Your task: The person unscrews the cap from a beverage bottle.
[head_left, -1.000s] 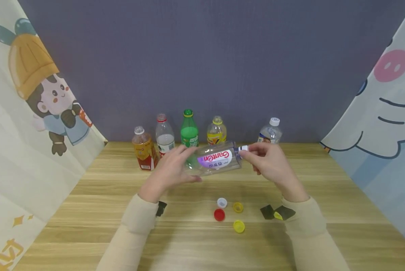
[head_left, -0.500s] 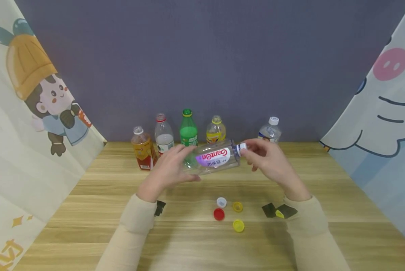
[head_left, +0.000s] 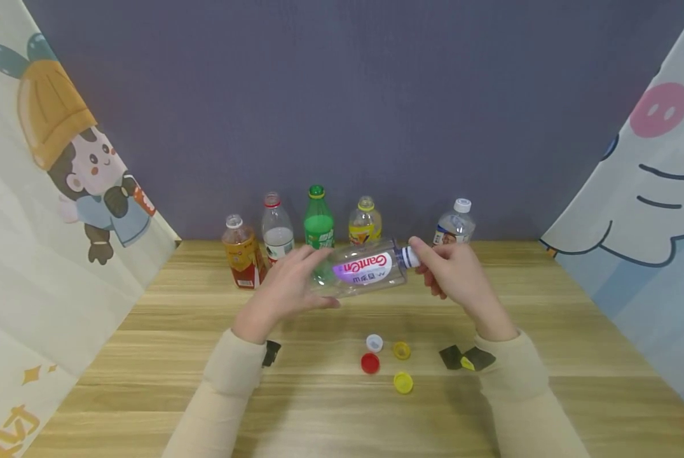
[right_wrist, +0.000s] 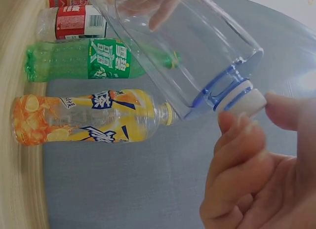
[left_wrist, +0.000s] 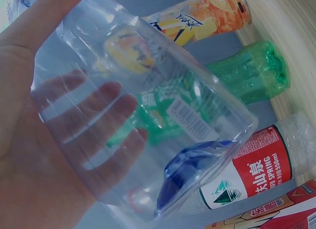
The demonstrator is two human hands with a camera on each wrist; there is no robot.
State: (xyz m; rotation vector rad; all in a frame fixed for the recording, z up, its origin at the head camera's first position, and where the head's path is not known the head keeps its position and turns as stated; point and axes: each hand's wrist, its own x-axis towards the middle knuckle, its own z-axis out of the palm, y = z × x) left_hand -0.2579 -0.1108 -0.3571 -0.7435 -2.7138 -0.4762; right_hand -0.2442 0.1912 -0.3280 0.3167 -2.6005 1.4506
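Note:
A clear plastic bottle with a Ganten label lies tilted in the air over the table, its neck to the right. My left hand grips its body near the base; in the left wrist view the fingers of that hand show through the clear plastic. At the other end, my right hand pinches the white cap on the neck. The right wrist view shows thumb and fingertips of the right hand at opposite sides of the cap, which sits on the blue-tinted neck.
Along the back wall stand an orange-brown bottle, a red-ringed bottle, a green bottle and a yellow-labelled bottle, all uncapped. A white-capped bottle stands farther right. White, red and yellow caps lie in front.
My right thumb has shifted up onto the top of the cap, and the fingers have changed position around it. The bottle and my left hand stay nearly in place.

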